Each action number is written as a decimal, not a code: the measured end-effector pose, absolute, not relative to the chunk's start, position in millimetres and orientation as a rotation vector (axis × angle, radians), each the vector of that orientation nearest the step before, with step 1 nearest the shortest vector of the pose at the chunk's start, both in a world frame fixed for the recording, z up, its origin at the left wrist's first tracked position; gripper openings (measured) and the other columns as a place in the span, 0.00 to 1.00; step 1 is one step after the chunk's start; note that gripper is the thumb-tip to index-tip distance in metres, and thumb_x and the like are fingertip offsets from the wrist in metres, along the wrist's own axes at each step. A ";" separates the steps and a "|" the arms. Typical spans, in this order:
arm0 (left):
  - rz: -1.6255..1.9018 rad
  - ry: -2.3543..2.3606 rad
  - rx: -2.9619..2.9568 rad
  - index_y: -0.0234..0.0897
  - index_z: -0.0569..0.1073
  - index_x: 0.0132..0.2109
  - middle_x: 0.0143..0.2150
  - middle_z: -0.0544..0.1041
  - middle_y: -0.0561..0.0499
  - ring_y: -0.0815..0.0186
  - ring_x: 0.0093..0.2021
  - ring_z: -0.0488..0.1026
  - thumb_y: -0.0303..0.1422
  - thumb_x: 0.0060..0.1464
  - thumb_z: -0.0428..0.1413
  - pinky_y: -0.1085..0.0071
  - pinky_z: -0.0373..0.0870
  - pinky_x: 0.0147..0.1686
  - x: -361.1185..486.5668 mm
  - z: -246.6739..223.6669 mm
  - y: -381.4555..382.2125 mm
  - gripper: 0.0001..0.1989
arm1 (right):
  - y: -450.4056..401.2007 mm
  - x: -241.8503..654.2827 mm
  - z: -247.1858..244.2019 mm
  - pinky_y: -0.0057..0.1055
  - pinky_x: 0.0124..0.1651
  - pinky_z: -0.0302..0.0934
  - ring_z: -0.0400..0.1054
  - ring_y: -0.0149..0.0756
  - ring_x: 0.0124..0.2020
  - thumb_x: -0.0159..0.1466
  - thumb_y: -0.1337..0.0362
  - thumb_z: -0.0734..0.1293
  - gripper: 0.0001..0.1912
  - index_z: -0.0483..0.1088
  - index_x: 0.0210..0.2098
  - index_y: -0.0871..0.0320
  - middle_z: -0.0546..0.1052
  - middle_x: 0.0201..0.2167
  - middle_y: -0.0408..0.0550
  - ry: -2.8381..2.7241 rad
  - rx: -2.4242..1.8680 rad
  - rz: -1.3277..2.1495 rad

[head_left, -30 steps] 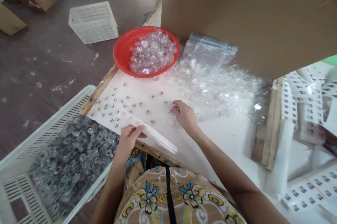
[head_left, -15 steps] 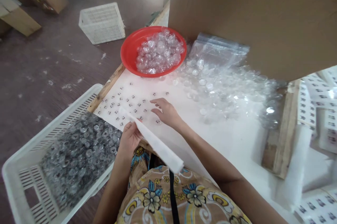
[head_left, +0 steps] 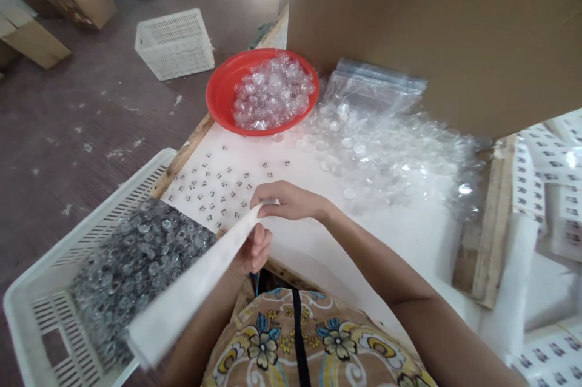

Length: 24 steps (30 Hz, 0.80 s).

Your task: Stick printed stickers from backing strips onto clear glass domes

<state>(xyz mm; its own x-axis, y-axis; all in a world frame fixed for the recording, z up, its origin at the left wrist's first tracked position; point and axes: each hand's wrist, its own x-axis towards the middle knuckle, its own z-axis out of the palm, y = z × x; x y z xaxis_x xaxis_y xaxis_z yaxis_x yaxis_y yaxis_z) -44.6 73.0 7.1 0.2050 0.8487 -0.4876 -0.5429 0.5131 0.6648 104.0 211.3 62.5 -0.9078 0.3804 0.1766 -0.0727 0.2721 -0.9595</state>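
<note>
A long white folded strip of paper (head_left: 195, 287) runs from the lower left up to my hands over the table's near edge. My left hand (head_left: 255, 251) is closed around it from beneath, its fingers partly hidden by the strip. At its upper end, my right hand (head_left: 291, 200) pinches the strip between thumb and fingers. Just beyond lie many small dark-printed motifs (head_left: 222, 181) spread over the white tabletop (head_left: 345, 253).
A red basin (head_left: 218, 105) holds clear round plastic pieces; more clear discs (head_left: 386, 150) lie beside clear bags (head_left: 373, 90). A white crate (head_left: 27, 296) of small clear-and-dark pieces stands at left. A cardboard panel (head_left: 431, 29) rises behind. Printed sheets (head_left: 555, 350) lie right.
The strip has swung round from pointing lower right to lower left. My left hand has turned and moved right; my right hand has come down and taken the strip's upper end.
</note>
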 end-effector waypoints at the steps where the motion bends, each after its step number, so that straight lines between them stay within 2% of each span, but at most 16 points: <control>1: 0.978 0.928 0.402 0.37 0.69 0.24 0.17 0.62 0.55 0.72 0.12 0.60 0.58 0.41 0.61 0.73 0.60 0.10 -48.0 12.4 73.2 0.26 | 211.2 107.3 57.6 0.28 0.38 0.63 0.68 0.30 0.34 0.64 0.62 0.65 0.06 0.72 0.38 0.57 0.75 0.32 0.43 -2.121 -0.358 1.747; 4: 1.093 1.129 0.463 0.33 0.75 0.31 0.25 0.74 0.50 0.68 0.22 0.72 0.49 0.43 0.65 0.71 0.72 0.23 -59.9 24.1 75.4 0.21 | 209.2 115.8 43.7 0.26 0.32 0.60 0.65 0.29 0.29 0.63 0.61 0.65 0.07 0.71 0.37 0.58 0.73 0.28 0.41 -2.002 -0.572 1.864; 6: 1.187 1.274 0.546 0.33 0.77 0.36 0.32 0.78 0.47 0.64 0.31 0.77 0.43 0.43 0.67 0.69 0.76 0.31 -65.0 26.8 77.1 0.19 | 206.5 118.0 37.3 0.26 0.31 0.58 0.65 0.28 0.28 0.62 0.61 0.65 0.07 0.71 0.37 0.58 0.72 0.27 0.40 -1.978 -0.682 1.850; 8: 1.268 1.331 0.651 0.35 0.77 0.42 0.40 0.79 0.45 0.59 0.41 0.77 0.41 0.43 0.67 0.65 0.77 0.37 -65.7 26.5 78.7 0.20 | 202.6 117.7 33.4 0.25 0.31 0.57 0.64 0.28 0.27 0.62 0.62 0.65 0.07 0.72 0.37 0.58 0.72 0.26 0.40 -1.999 -0.773 1.795; 10: 1.389 1.380 0.698 0.37 0.76 0.46 0.45 0.78 0.45 0.57 0.47 0.76 0.42 0.47 0.65 0.63 0.77 0.41 -62.7 25.2 80.9 0.21 | 197.9 116.4 30.9 0.25 0.31 0.56 0.64 0.28 0.26 0.62 0.64 0.64 0.06 0.72 0.36 0.58 0.71 0.25 0.39 -2.056 -0.843 1.711; 13: 1.508 1.521 0.674 0.36 0.76 0.45 0.44 0.78 0.45 0.58 0.46 0.76 0.43 0.52 0.61 0.64 0.77 0.43 -56.1 25.1 85.0 0.18 | 190.8 115.3 28.4 0.26 0.35 0.57 0.66 0.29 0.29 0.63 0.66 0.65 0.05 0.73 0.37 0.57 0.74 0.28 0.41 -2.145 -0.887 1.527; 17: 1.308 1.626 0.824 0.33 0.77 0.44 0.44 0.79 0.44 0.55 0.47 0.76 0.43 0.55 0.59 0.63 0.76 0.46 -49.5 31.2 84.9 0.18 | 181.6 115.0 29.5 0.30 0.44 0.60 0.70 0.34 0.40 0.60 0.62 0.71 0.11 0.73 0.41 0.57 0.77 0.39 0.48 -2.135 -0.823 1.346; 19: 1.182 1.686 0.947 0.34 0.78 0.43 0.45 0.80 0.45 0.56 0.49 0.76 0.42 0.54 0.60 0.65 0.75 0.49 -46.7 33.3 84.6 0.16 | 177.1 114.0 30.9 0.27 0.39 0.60 0.69 0.31 0.34 0.61 0.64 0.70 0.04 0.73 0.34 0.58 0.76 0.32 0.45 -2.071 -0.894 1.337; 20: 1.178 1.679 0.967 0.35 0.77 0.45 0.46 0.79 0.46 0.57 0.49 0.76 0.41 0.55 0.59 0.65 0.75 0.49 -45.0 33.0 86.0 0.16 | 175.5 113.3 30.8 0.26 0.39 0.60 0.68 0.31 0.33 0.61 0.64 0.70 0.05 0.72 0.31 0.57 0.75 0.30 0.43 -2.053 -0.901 1.305; 24: 1.325 1.607 0.894 0.35 0.76 0.48 0.45 0.79 0.49 0.62 0.43 0.77 0.38 0.55 0.59 0.64 0.76 0.48 -30.1 27.3 102.7 0.16 | 174.1 113.9 24.2 0.23 0.41 0.60 0.68 0.29 0.35 0.63 0.64 0.68 0.05 0.71 0.31 0.56 0.73 0.30 0.41 -1.903 -0.931 1.171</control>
<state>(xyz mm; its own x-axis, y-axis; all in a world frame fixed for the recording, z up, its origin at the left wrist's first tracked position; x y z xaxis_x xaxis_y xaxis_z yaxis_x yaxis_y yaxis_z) -30.1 102.7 27.3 -0.3859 0.9076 -0.1657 0.0099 0.1837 0.9829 113.9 174.1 24.2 -0.4920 0.8489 0.1931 0.2104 0.3311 -0.9198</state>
